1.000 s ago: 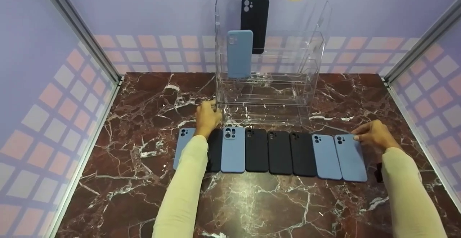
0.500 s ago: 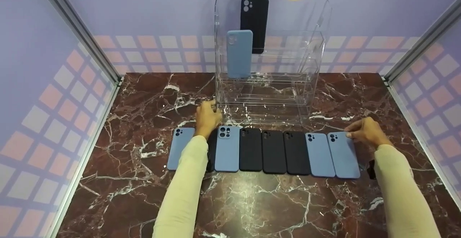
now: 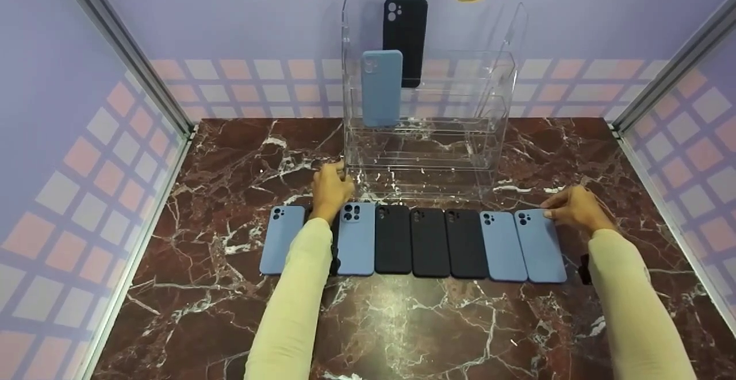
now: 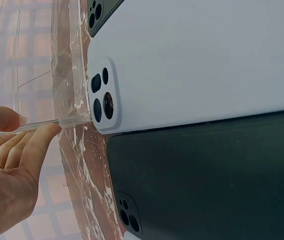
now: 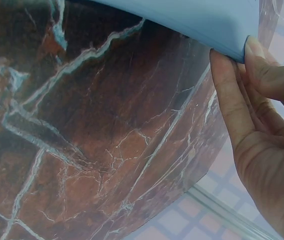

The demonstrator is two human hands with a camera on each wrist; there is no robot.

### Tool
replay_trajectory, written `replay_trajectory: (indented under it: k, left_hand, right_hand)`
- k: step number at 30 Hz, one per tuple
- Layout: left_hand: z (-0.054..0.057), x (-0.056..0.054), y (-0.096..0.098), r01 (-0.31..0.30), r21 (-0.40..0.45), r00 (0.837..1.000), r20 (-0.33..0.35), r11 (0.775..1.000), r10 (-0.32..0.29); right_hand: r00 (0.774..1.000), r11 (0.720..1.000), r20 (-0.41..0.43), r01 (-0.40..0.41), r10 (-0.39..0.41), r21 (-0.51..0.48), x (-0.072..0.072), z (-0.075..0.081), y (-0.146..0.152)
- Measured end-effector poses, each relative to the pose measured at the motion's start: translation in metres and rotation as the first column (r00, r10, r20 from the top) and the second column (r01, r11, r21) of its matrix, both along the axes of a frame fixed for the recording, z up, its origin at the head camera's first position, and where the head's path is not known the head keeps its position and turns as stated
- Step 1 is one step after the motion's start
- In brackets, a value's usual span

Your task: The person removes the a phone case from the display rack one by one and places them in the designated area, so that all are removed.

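Observation:
My left hand point(image 3: 332, 189) grips the left side panel of a clear acrylic display rack point(image 3: 422, 164), thumb on one face and fingers on the other in the left wrist view. At the right end of a row of phone cases, my right hand point(image 3: 577, 210) pinches the upper right corner of a light blue phone case point(image 3: 541, 248). Beside it lie another blue case point(image 3: 503, 248), three black cases point(image 3: 430, 245) and a blue case with a larger camera cutout point(image 3: 356, 248). A black case point(image 4: 202, 175) is mostly hidden under my left forearm; a blue case point(image 3: 280, 242) ends the row.
On the rack a blue case point(image 3: 382, 89) stands in front of and below a black case point(image 3: 407, 35). Purple panels with a checked pattern point(image 3: 253, 84) enclose the dark red marbled table point(image 3: 414, 328) at the back and sides.
The whole row of phone cases has slid left along the table, with my right hand moving left at its right end. My left hand has stayed at the rack's side.

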State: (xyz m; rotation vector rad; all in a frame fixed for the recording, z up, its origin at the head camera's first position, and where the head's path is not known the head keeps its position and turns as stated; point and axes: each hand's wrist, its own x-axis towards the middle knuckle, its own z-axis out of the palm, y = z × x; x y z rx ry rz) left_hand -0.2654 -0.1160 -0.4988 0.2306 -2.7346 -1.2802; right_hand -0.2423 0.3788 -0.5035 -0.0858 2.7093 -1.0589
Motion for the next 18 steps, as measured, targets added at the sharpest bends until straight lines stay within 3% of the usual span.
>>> replay_trajectory:
  k: [4,11,18]
  left_hand:
    - [0.0,0.001,0.0,-0.004,0.005,1.0,0.011,1.0,0.004]
    - [0.0,0.001,0.0,0.002,0.0,1.0,-0.001,1.0,-0.002]
    - [0.0,0.001,0.0,0.014,-0.013,1.0,-0.01,1.0,-0.014]
  right_hand:
    - [1.0,1.0,-0.001,0.011,-0.011,0.004,0.001,-0.001,-0.001]
    - [0.999,0.995,-0.039,0.002,0.002,0.103,0.002,0.001,-0.002]
    - [0.999,0.995,-0.044,0.011,-0.007,0.104,0.0,0.01,-0.011]
